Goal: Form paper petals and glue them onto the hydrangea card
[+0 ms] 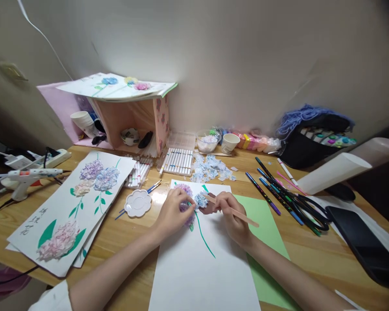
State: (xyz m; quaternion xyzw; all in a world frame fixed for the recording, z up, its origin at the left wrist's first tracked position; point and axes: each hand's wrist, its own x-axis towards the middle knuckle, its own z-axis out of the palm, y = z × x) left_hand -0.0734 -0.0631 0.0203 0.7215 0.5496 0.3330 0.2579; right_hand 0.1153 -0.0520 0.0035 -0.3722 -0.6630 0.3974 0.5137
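My right hand (235, 216) is closed around a flat wooden stick (244, 217), whose tip reaches the brown patch (208, 207) beside a blue paper flower (201, 199). The stick lies over a white sheet (204, 276) bearing drawn green stems. On the sheet's upper left, my left hand (178, 209) rests over the purple flowers (185, 189) with its thumb and fingertips close together near the blue flower. Whether anything small is between those fingertips cannot be made out.
Blue paper scraps (210, 167) lie behind the sheet, near a marker case (177, 161). Finished flower pictures (99, 233), a palette (138, 203) and a glue gun (22, 181) are left. Scissors (311, 211), pens and a phone (363, 246) lie right.
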